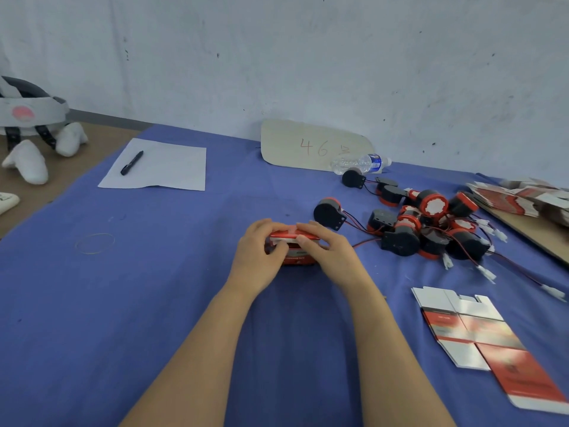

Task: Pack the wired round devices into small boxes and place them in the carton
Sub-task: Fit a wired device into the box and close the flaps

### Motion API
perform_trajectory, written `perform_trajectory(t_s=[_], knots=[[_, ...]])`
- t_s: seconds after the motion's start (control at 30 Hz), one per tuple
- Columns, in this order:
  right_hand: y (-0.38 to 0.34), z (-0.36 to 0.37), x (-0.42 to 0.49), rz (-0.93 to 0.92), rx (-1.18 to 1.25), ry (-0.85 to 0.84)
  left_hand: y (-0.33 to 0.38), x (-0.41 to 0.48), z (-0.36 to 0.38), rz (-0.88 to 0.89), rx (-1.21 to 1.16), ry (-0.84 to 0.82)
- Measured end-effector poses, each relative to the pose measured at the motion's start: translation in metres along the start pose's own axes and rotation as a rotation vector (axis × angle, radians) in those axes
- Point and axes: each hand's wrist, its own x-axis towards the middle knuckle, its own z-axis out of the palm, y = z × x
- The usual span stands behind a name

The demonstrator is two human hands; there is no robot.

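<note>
A small red and white box (293,248) stands on the blue cloth at the middle of the table. My left hand (258,257) grips its left side and my right hand (327,253) grips its right side, fingers curled over the top flap. What is inside the box is hidden. A pile of black and red wired round devices (431,223) lies to the right, and one device (328,212) sits apart just beyond my right hand. No carton is in view.
Flat unfolded boxes (480,334) lie at the near right, and a stack of them (523,198) at the far right. A paper sheet with a pen (131,163), a cardboard sign (311,146), a water bottle (360,163) and a rubber band (94,243) are on the cloth.
</note>
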Motion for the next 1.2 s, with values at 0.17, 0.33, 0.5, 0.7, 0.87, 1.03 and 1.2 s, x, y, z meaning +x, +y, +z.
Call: perform_trajectory(t_s=[0.17, 0.33, 0.5, 0.7, 0.87, 1.03, 1.2], knots=[[0.001, 0.002, 0.001, 0.048, 0.056, 0.027, 0.002, 0.002, 0.003, -0.113, 0.01, 0.038], [0.003, 0.005, 0.004, 0.089, 0.123, 0.068, 0.004, 0.002, 0.004, -0.097, 0.007, 0.038], [0.007, 0.007, 0.007, 0.101, 0.086, 0.094, 0.003, 0.001, 0.005, -0.064, 0.03, 0.036], [0.007, 0.012, 0.005, 0.126, 0.066, 0.123, 0.004, -0.001, 0.007, -0.15, -0.039, 0.067], [0.003, 0.008, 0.001, 0.079, 0.087, 0.09, 0.004, -0.002, 0.003, -0.092, -0.009, -0.036], [0.0, 0.01, 0.001, 0.076, 0.08, 0.087, 0.012, -0.002, 0.011, -0.166, 0.014, 0.032], [0.001, 0.011, 0.003, 0.109, 0.123, 0.119, 0.019, -0.003, 0.013, -0.268, -0.185, 0.009]])
